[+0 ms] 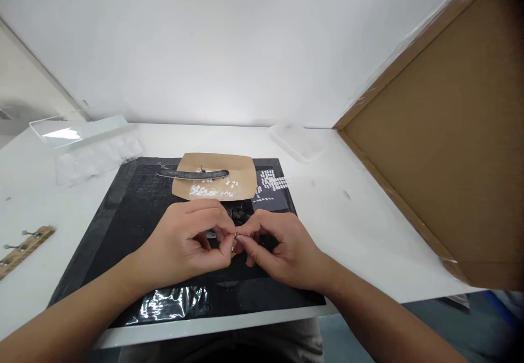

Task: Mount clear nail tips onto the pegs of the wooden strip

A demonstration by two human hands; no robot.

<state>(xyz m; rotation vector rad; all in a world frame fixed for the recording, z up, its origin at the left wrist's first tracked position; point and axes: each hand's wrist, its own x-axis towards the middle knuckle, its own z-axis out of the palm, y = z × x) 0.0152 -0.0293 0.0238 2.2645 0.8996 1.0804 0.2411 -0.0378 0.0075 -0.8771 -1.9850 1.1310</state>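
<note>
My left hand [194,237] and my right hand [282,245] meet fingertip to fingertip above a black mat [118,232]. Both are closed in a pinch. Between them sits a tiny shiny piece [236,236], mostly hidden by the fingers, so its kind does not show. A bit of tan and white shows just below the fingertips. Beyond the hands, a tan sheet or shallow tray [241,164] carries many small white pieces [208,191]. Across it lies a dark, curved nail file [192,174], its left end jutting over the mat.
Right of the tan sheet, a dark card [270,203] bears rows of small white pieces. A translucent tray [297,142] stands behind it. Left are a clear compartment box [98,158] and a wooden strip with metal posts [28,249]. A cardboard panel [442,134] borders the right side.
</note>
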